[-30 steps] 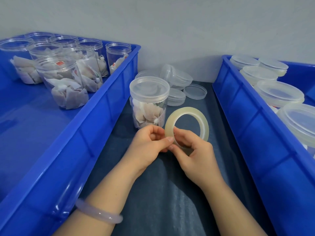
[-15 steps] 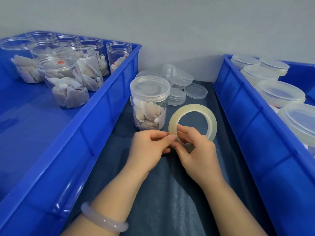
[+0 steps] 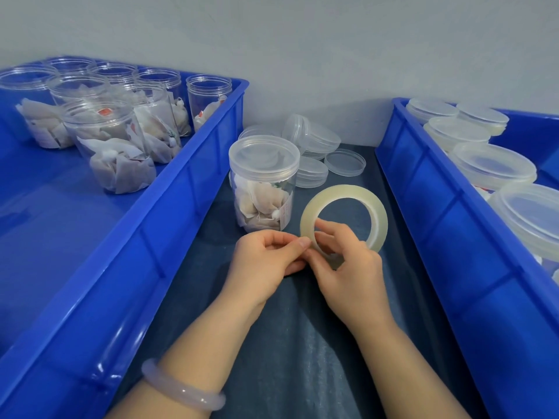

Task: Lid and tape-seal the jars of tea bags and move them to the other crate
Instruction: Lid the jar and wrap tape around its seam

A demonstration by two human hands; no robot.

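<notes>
A clear jar (image 3: 263,189) of tea bags, with its lid on, stands on the dark cloth between two blue crates. Just right of it my right hand (image 3: 341,261) holds a roll of clear tape (image 3: 363,201) upright, fingers through its hole. My left hand (image 3: 266,261) pinches at the roll's lower left edge with thumb and forefinger. The left crate (image 3: 169,213) holds several open jars of tea bags (image 3: 115,146). The right crate (image 3: 429,182) holds several lidded jars (image 3: 493,164).
Several loose clear lids (image 3: 320,155) lie in a pile behind the jar, by the grey wall. The dark cloth strip (image 3: 302,343) runs between the crates toward me. A pale bangle (image 3: 181,388) sits on my left wrist.
The tape roll has shifted slightly right and tilted in my right hand. My left thumb and forefinger stay at its edge. The jar has not moved.
</notes>
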